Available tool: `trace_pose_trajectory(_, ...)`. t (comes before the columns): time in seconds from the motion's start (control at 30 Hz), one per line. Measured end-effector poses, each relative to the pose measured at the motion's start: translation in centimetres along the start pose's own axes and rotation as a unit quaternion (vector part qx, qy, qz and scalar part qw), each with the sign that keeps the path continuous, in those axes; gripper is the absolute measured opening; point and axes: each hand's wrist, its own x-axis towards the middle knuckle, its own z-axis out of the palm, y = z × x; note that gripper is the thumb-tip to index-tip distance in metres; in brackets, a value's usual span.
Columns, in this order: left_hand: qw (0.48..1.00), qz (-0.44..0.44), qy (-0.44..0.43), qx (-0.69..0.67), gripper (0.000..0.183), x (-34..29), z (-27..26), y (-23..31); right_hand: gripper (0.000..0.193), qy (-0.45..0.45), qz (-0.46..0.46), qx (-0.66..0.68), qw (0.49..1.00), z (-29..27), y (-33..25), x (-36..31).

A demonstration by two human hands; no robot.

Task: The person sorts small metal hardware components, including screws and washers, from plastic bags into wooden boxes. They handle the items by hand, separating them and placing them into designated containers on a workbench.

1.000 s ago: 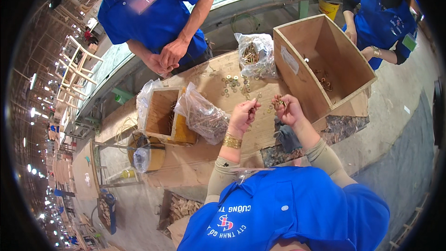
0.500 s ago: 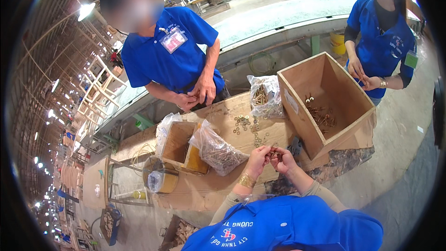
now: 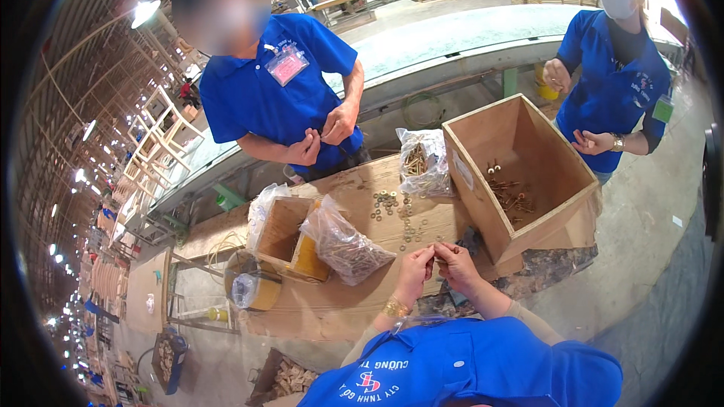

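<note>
My left hand (image 3: 415,271) and my right hand (image 3: 456,265) meet above the near edge of the worktable, fingertips pinched together. Whatever is between the fingers is too small to make out. Just beyond them, loose metal washers (image 3: 386,203) lie scattered on the tabletop (image 3: 362,181). To the right of my hands stands a large open wooden box (image 3: 469,194) with a pile of bolts (image 3: 514,199) inside. Behind the washers sits a clear plastic bag of bolts (image 3: 424,166). A second plastic bag (image 3: 345,245), full of small metal parts, leans at the left.
A smaller wooden box (image 3: 273,235) stands left of the second bag. Across the table one co-worker (image 3: 283,98) holds both hands together; another co-worker (image 3: 615,79) stands beyond the large box. A bucket (image 3: 260,294) and a crate of wood pieces (image 3: 290,377) are at lower left.
My hands have drawn closer, fingertips now touching; the brownish pieces seen in them earlier no longer show. The right co-worker's hands have parted, one raised.
</note>
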Motion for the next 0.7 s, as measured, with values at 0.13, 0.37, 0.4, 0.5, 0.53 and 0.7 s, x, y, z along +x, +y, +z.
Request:
trace_pose_trajectory(0.13,0.993,-0.030,-0.062,-0.098,0.020,-2.0,2.1,2.1,0.017,0.037,-0.085,-0.046,0.995,0.4,-1.0,-1.2)
trace_pose_trajectory(0.37,0.979,-0.031,-0.144,-0.139,0.020,-3.5,4.8,4.4,0.019,0.061,-0.180,0.061,0.980,3.0,-4.2,-4.8)
trace_pose_trajectory(0.4,0.979,-0.023,-0.154,-0.132,0.019,-3.5,5.2,4.8,0.020,0.052,-0.195,0.048,0.978,2.5,-4.8,-5.1)
trace_pose_trajectory(0.5,0.986,-0.014,-0.125,-0.112,0.016,-4.0,5.9,6.4,0.021,0.073,-0.216,0.109,0.967,3.5,-7.8,-6.7)
trace_pose_trajectory(0.53,0.988,-0.011,-0.114,-0.104,0.012,-4.0,6.0,6.9,0.021,0.046,-0.200,0.130,0.970,3.0,-8.7,-7.3)
trace_pose_trajectory(0.7,0.985,0.027,-0.171,0.004,0.013,-1.5,8.8,9.7,0.024,0.044,-0.174,-0.163,0.970,0.8,-14.1,-9.3)
